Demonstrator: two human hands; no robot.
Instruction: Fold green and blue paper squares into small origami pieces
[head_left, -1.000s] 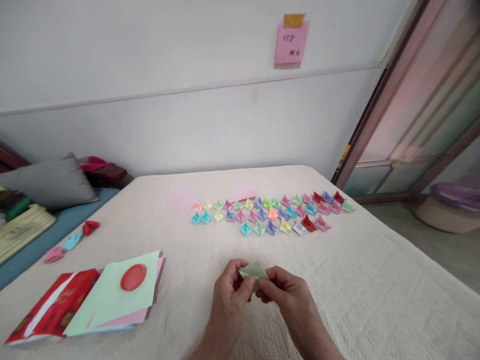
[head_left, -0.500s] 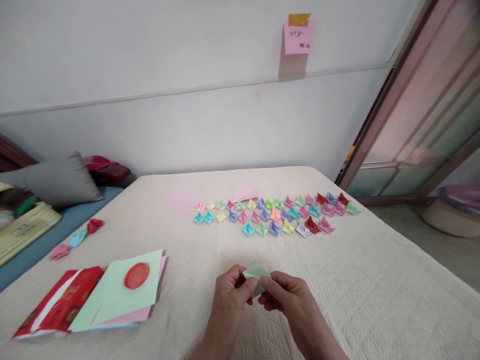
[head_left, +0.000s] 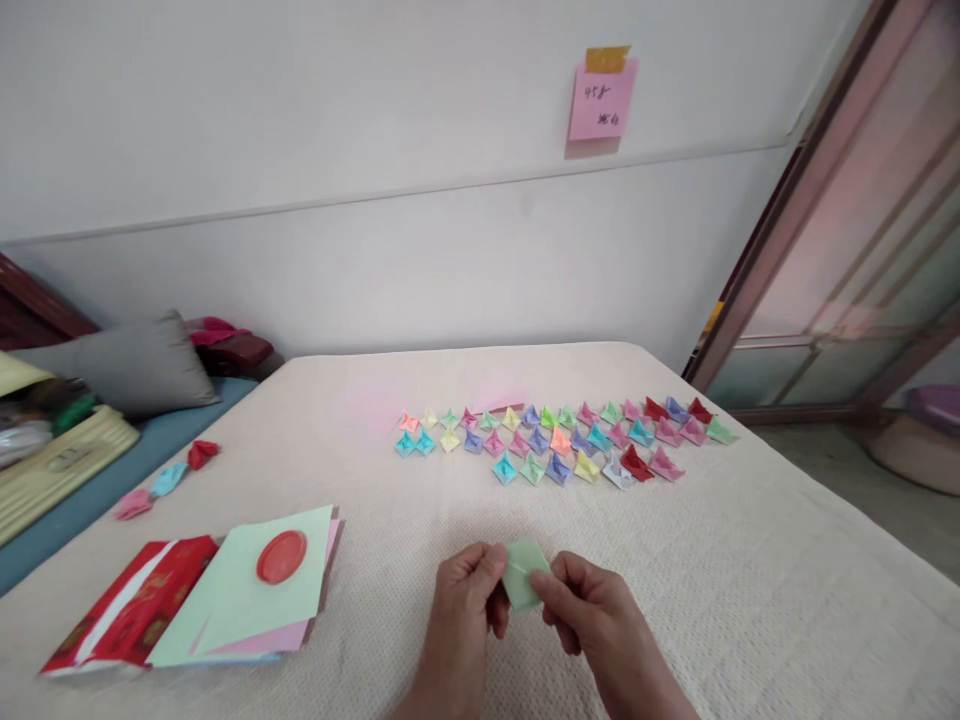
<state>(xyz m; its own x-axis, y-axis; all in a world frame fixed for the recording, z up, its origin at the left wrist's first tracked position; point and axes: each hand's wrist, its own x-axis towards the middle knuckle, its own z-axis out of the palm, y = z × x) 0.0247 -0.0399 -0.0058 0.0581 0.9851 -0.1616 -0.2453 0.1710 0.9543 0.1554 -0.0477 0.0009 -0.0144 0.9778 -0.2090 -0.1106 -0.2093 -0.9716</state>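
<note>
A small folded square of pale green paper (head_left: 524,572) is held up just above the cream cloth, near the bottom centre. My left hand (head_left: 469,595) pinches its left edge between thumb and fingers. On the other side, my right hand (head_left: 589,605) grips the right edge, its thumb lying over the front. Beyond both hands, several small folded paper shapes in many colours (head_left: 560,441) stand in three rows. A stack of green and pink paper sheets (head_left: 247,590) lies to the left, with a red round lid (head_left: 282,556) on top.
A red packet (head_left: 142,600) lies left of the sheets. Three crumpled or folded papers, one of them blue (head_left: 169,479), sit at the left edge of the cloth (head_left: 390,640). Behind are a grey pillow (head_left: 154,365) and a wall with a pink note (head_left: 602,101).
The green paper has turned a little and more of its face shows. My right hand's thumb and fingers have shifted on it. The whole view has moved slightly.
</note>
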